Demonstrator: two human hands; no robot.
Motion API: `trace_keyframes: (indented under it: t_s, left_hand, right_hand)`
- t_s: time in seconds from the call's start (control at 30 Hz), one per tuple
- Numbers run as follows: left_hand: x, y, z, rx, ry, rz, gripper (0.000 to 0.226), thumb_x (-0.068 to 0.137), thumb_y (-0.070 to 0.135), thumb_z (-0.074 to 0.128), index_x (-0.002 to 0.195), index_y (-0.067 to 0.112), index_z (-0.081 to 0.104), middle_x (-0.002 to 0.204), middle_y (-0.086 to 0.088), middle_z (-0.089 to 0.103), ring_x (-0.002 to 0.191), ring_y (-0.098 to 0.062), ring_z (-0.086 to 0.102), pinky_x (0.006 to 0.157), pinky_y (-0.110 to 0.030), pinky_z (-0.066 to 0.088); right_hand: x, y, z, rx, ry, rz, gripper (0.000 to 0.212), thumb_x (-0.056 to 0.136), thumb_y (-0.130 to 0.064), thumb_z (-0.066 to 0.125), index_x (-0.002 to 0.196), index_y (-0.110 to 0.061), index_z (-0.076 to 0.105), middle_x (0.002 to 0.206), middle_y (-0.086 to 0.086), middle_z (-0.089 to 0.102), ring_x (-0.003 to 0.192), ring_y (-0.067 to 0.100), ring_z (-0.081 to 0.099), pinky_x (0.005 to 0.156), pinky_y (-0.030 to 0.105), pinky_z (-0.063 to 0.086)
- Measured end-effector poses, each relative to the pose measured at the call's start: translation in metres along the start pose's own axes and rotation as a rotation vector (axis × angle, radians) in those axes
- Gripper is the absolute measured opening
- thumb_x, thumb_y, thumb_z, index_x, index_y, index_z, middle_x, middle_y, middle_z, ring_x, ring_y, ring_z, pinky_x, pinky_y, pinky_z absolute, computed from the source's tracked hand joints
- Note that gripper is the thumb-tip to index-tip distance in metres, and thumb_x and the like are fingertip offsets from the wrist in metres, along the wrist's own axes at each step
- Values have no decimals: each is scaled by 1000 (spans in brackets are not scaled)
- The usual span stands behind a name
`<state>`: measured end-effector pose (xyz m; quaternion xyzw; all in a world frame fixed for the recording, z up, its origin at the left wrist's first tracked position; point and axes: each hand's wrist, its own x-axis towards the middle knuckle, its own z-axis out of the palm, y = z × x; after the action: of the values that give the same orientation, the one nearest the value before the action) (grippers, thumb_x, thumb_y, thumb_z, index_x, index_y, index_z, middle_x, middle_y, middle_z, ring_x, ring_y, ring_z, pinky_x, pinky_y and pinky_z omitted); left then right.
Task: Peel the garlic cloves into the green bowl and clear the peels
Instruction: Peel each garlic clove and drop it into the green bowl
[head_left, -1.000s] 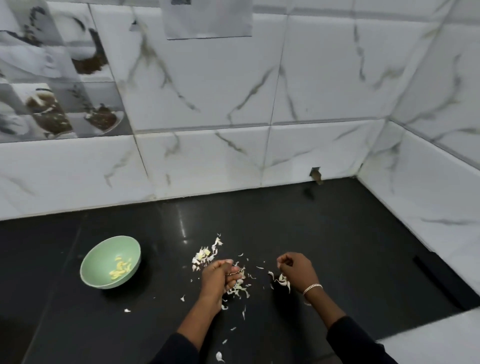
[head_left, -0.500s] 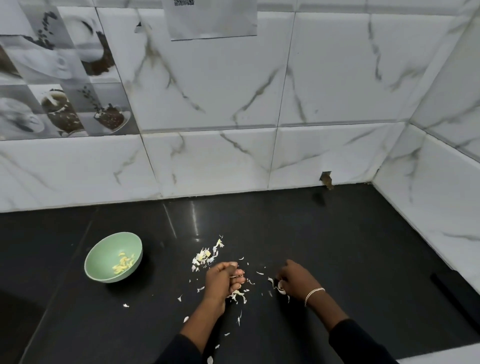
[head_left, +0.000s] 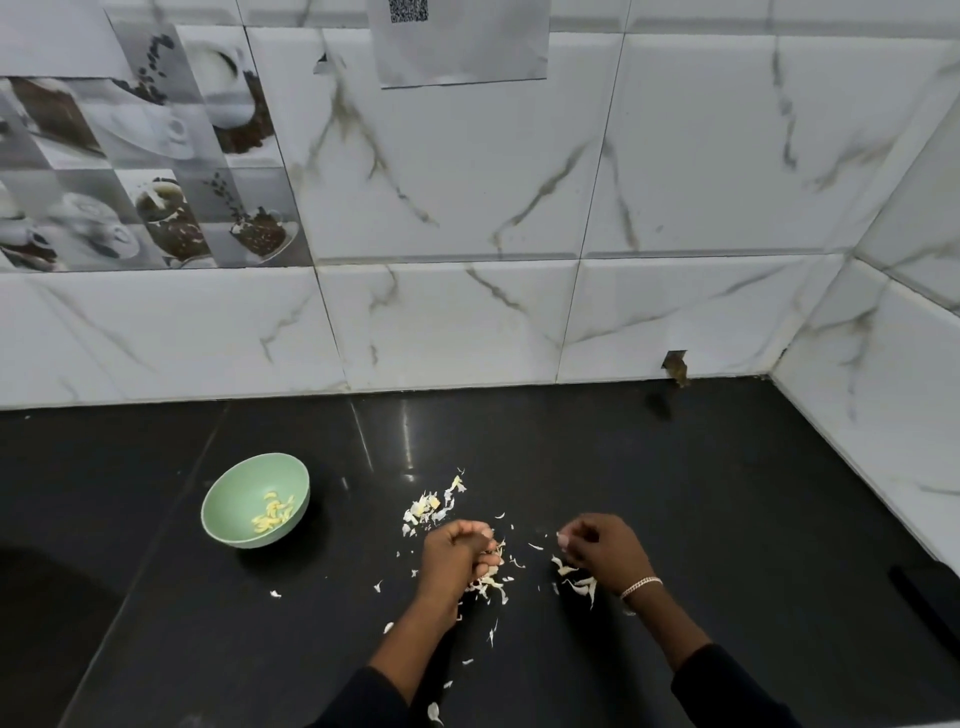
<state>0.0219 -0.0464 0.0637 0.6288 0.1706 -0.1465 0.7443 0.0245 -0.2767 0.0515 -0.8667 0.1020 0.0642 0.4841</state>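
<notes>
The green bowl (head_left: 244, 530) stands on the black counter to the left, with several peeled yellowish cloves (head_left: 272, 512) inside. A small heap of garlic peels (head_left: 434, 506) lies just beyond my hands, and more flakes are scattered around and under them. My left hand (head_left: 457, 553) is curled into a fist over peels, with white scraps showing beneath its fingers. My right hand (head_left: 602, 548), with a silver bracelet at the wrist, is also curled, fingertips pinched on a pale peel scrap; loose peels (head_left: 579, 582) lie under it.
The black counter (head_left: 727, 519) runs back to white marble-look wall tiles, with a side wall at the right. A dark flat object (head_left: 930, 597) lies at the right edge. A paper with a QR code (head_left: 462, 41) hangs on the wall.
The view has tilted up and shifted slightly. Both hands stay closed over the peels; the right hand has lifted a little from the counter.
</notes>
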Motion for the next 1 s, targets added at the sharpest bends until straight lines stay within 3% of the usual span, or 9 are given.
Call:
trace_keyframes:
  t_s: [0.1, 0.2, 0.33, 0.5, 0.6, 0.73, 0.87, 1.0]
  left_hand:
    - [-4, 1, 6, 50, -85, 42, 16, 88, 1, 73, 102, -4, 67, 84, -18, 72, 64, -21, 70, 53, -20, 51]
    - [-9, 3, 14, 84, -148, 92, 17, 85, 2, 77, 101, 1, 70, 90, -26, 73, 69, -23, 73, 60, -22, 55]
    - [-12, 10, 13, 143, -142, 185, 12, 85, 0, 76, 95, 5, 73, 85, -22, 75, 70, -22, 73, 62, -22, 55]
    - [-13, 19, -4, 207, -37, 302, 8, 87, 2, 75, 95, 5, 76, 80, -17, 76, 71, -29, 75, 66, -31, 60]
    - [-16, 21, -12, 291, 42, 365, 11, 86, 3, 76, 93, 11, 78, 79, -5, 77, 75, -19, 75, 69, -27, 60]
    - [-20, 30, -15, 377, 83, 401, 16, 84, 1, 76, 91, 14, 80, 73, 4, 75, 65, 1, 66, 62, -15, 51]
    - [-19, 31, -17, 470, 148, 466, 22, 80, 3, 77, 87, 23, 80, 81, 10, 75, 75, -1, 70, 71, -20, 56]
    - [-21, 34, -18, 447, 136, 475, 20, 80, 1, 77, 85, 21, 80, 80, 7, 76, 74, -3, 70, 68, -16, 54]
  right_hand:
    - [-9, -25, 8, 444, -33, 75, 7, 88, 3, 71, 88, 10, 68, 74, 18, 71, 65, 25, 70, 56, 24, 56]
    - [-11, -44, 23, 616, -43, 61, 11, 86, 6, 71, 93, 14, 67, 82, 22, 72, 75, 29, 72, 64, 27, 61]
    - [-12, -63, 42, 620, -46, 22, 9, 86, 7, 71, 92, 13, 69, 78, 20, 72, 64, 21, 70, 57, 27, 59]
    - [-15, -79, 53, 559, -90, -14, 7, 89, 4, 68, 92, 10, 71, 80, 25, 73, 66, 30, 73, 60, 27, 61]
    - [-15, -87, 54, 382, -108, -75, 8, 89, -1, 66, 89, 3, 73, 75, 19, 75, 69, 27, 75, 59, 24, 58]
    - [-16, -96, 55, 139, -45, -167, 7, 79, -13, 71, 72, -14, 74, 60, 4, 71, 54, 12, 67, 57, 24, 53]
    - [-16, -100, 59, 43, -11, -198, 10, 73, -20, 70, 64, -16, 70, 54, 1, 67, 48, 5, 57, 58, 25, 49]
    - [-16, -102, 60, 112, -14, -177, 12, 72, -22, 68, 63, -15, 71, 53, 6, 67, 46, 10, 58, 54, 26, 48]
